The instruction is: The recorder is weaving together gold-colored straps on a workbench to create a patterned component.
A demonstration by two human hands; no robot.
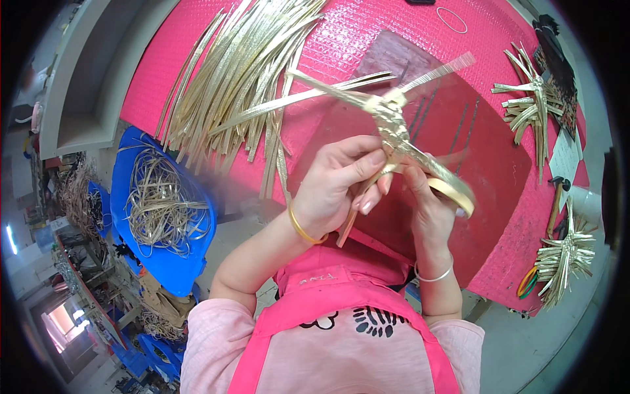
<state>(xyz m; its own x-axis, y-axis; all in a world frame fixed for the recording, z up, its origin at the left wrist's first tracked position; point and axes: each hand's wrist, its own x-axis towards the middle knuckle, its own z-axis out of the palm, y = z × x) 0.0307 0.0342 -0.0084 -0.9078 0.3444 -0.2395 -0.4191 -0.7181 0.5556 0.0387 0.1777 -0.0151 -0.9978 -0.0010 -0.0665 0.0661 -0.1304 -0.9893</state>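
Observation:
Over the red board [489, 197], both my hands hold a partly woven piece of shiny gold strips [394, 125]. Its woven middle is narrow, and loose strip ends stick out on several sides. My left hand [341, 171] is closed, thumb against fingers, pinching strips at the lower left of the weave. On the other side, my right hand [430, 203] is closed on the piece's lower right part, where a strip bends round in a loop [453, 192]. Some fingertips of the right hand are hidden behind the strips, and the outer strip ends are blurred.
A big bundle of loose gold strips [236, 72] lies at the far left of the pink-covered table [354, 20]. Woven gold pieces [538, 98] and a hammer [556, 203] lie along the right edge. Left of the table, a blue-lined container [177, 272] holds tangled strips.

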